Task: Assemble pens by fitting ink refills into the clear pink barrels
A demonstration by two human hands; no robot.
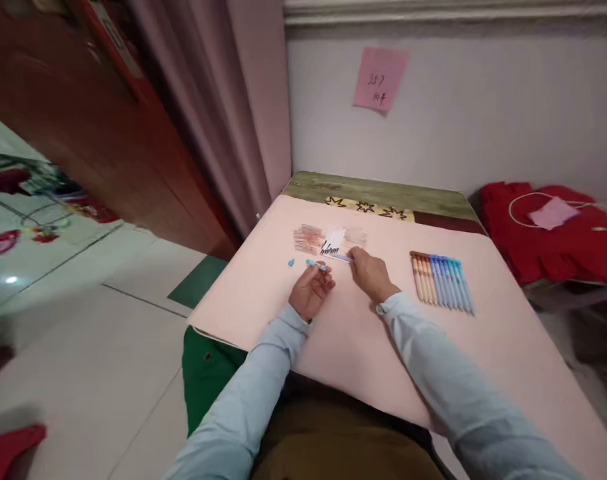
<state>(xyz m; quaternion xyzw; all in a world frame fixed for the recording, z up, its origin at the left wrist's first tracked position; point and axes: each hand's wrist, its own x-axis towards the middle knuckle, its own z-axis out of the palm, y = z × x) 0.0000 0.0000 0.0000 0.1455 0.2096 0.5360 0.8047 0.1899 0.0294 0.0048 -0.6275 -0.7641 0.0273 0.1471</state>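
Note:
My left hand (309, 295) is palm up, with its fingers curled around a small light-blue piece (315, 264), possibly a pen part. On the table to its left lies another small blue piece (291, 263). My right hand (371, 273) rests knuckles up, its fingertips closed on the right end of a thin pale stick (341, 258) that looks like a pen barrel. Just beyond the stick is a white patch (334, 238) with several short black strips (329, 249). Brownish streaked areas (307, 239) flank the patch; I cannot tell what they are.
Several pens (442, 282), brown to blue, lie in a neat row on the pale pink tabletop (373, 347), right of my right hand. A red cloth (513, 233) with a white cable is beyond the right edge. A wall stands behind; a curtain (223, 100) and wooden door (123, 133) are left.

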